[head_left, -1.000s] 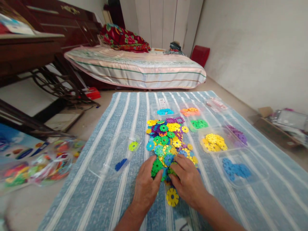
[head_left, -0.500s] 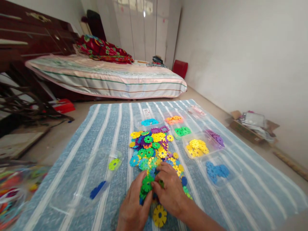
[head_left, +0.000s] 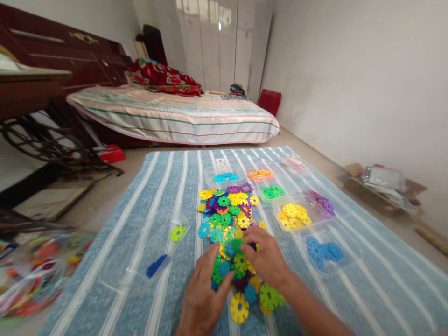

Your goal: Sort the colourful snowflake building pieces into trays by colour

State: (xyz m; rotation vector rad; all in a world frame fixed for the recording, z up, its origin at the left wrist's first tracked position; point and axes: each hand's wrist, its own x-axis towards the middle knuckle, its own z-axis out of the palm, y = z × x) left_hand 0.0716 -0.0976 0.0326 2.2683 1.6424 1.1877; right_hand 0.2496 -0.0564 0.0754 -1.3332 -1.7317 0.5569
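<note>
A heap of flower-shaped plastic discs (head_left: 224, 218) in green, yellow, blue and purple lies on the striped cloth in front of me. My left hand (head_left: 206, 284) rests at the near left of this heap, thumb and fingers apart, curved around green and blue discs. Between thumb and finger, my right hand (head_left: 268, 256) pinches a green disc (head_left: 238, 246) above the heap. A dark blue piece shows by its fingers. Nearest me lie a yellow disc (head_left: 240, 308) and a lime green disc (head_left: 269, 297).
Clear boxes on the right hold yellow discs (head_left: 294, 216), blue discs (head_left: 324, 252), green discs (head_left: 273, 192), orange discs (head_left: 260, 175) and purple discs (head_left: 321, 203). Light blue discs (head_left: 226, 177) sit behind the heap. A clear box (head_left: 121, 285) at left holds a lime disc and dark blue pieces.
My right hand has moved away from the left hand, forward and right, uncovering discs at the near side of the heap. The view has turned slightly left.
</note>
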